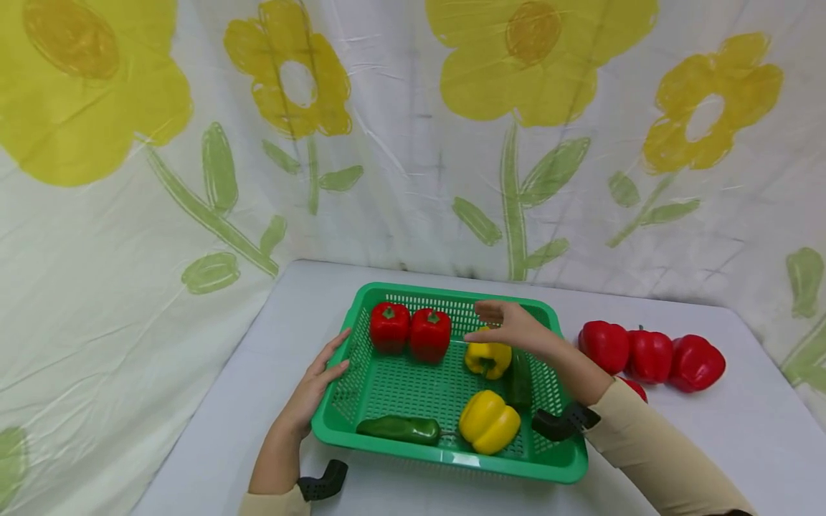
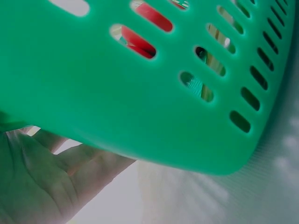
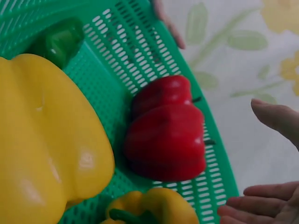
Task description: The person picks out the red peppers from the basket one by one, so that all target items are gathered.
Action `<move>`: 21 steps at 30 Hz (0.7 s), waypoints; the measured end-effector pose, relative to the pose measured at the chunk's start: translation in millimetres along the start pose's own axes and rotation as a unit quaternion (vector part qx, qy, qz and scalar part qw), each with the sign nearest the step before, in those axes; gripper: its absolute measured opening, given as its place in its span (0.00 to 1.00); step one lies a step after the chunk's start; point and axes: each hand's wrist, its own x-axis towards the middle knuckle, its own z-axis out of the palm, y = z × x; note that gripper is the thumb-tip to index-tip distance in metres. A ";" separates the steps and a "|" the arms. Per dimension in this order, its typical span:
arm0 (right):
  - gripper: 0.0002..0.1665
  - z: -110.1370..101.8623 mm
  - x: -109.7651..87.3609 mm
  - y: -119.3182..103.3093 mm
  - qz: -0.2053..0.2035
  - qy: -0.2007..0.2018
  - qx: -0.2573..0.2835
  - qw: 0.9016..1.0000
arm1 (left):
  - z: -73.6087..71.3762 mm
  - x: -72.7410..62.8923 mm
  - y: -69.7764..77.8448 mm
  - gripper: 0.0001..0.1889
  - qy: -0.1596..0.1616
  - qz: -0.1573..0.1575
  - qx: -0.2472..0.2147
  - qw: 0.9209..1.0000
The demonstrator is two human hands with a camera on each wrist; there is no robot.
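A green plastic basket (image 1: 413, 390) stands on the table, its slotted wall filling much of the left wrist view. My left hand (image 1: 316, 387) touches its left rim with extended fingers. Over the back right of the basket hovers my right hand (image 1: 516, 330), fingers apart and holding nothing. Just below it lies a yellow bell pepper (image 1: 488, 360), beside a dark green long vegetable (image 1: 519, 383). Two red bell peppers, one left (image 1: 390, 327) and one right (image 1: 430, 335), sit at the back left. A larger yellow bell pepper (image 1: 489, 423) and a long green pepper (image 1: 400, 429) lie along the front.
Right of the basket, several red bell peppers (image 1: 649, 356) are on the white table (image 1: 703, 437), one partly hidden by the right forearm. Behind the table hangs a white cloth (image 1: 387, 215) with yellow flowers.
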 end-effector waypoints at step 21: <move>0.49 47.4 50.5 -4.7 0.063 0.008 -0.080 0.995 | 0.2 0.3 -0.8 0.27 0.000 -0.002 0.004 1.000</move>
